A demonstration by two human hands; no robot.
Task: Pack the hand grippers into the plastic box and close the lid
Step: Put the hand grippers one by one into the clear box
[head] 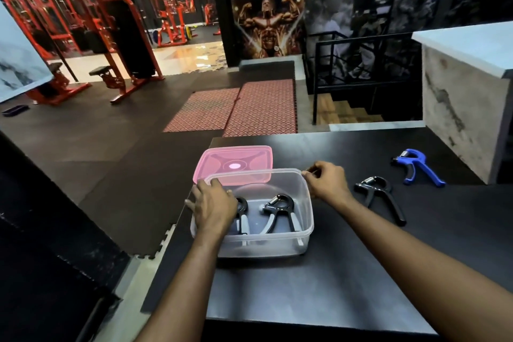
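Both hands sit at the plastic box (251,233), centre of frame. Left hand (213,207) lies flat and spread over the box's left rim, fingers loosely open, holding nothing that I can see; it covers part of one black hand gripper (241,215) inside. Right hand (327,182) hovers at the box's far right corner, fingers curled with thumb and fingertips pinched near the rim; I cannot tell whether it grips the rim or only touches it.

Second black hand gripper (279,212) lies in the box, right of the first, handles toward me. Box is open.

Right of centre on the counter (305,286): third black gripper (380,198), well apart from the box. Farther right and up: blue gripper (420,166). Both still to pack.

Pink lid (236,165) rests just behind the box, its near edge hidden behind the far rim.

Risks, as I judge them: box stands near the counter's left edge, so a push from the left hand could slide it off. Four grippers laid carelessly may stack high and stop the lid seating.
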